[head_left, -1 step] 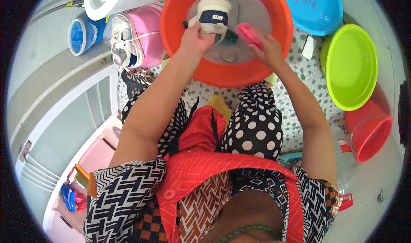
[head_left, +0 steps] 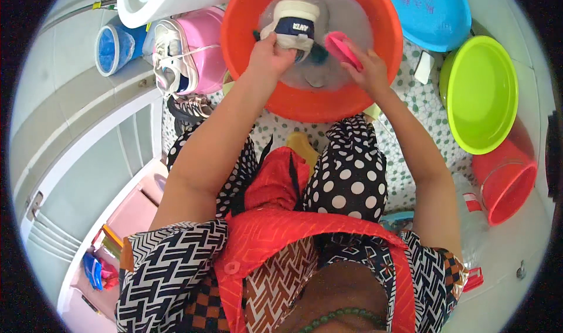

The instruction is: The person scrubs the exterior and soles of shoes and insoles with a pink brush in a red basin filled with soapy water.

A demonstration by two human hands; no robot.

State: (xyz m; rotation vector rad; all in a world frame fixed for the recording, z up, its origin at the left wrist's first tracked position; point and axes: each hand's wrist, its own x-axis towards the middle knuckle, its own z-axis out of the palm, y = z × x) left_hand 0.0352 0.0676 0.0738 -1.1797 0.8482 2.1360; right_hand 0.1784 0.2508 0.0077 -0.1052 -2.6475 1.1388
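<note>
My left hand (head_left: pixel 272 56) grips a cream-white sneaker (head_left: pixel 295 10) with a navy heel patch, holding it over a large orange-red basin (head_left: pixel 311 109). Cloudy, greyish water (head_left: pixel 346 16) fills the bottom of the basin. My right hand (head_left: pixel 369 72) is closed around a pink scrubbing brush (head_left: pixel 345 50), a little to the right of the sneaker and apart from it. Something dark green (head_left: pixel 316 54) shows in the water between the two hands; its kind is unclear. My fingertips under the sneaker are partly hidden.
On the left, another white sneaker (head_left: pixel 176 57) leans against a pink bucket (head_left: pixel 205 46), near a blue lined bin (head_left: pixel 111 51). Blue (head_left: pixel 431 16) and lime-green (head_left: pixel 484 98) basins, a red bucket (head_left: pixel 507 186) and a white block (head_left: pixel 423 67) are on the right.
</note>
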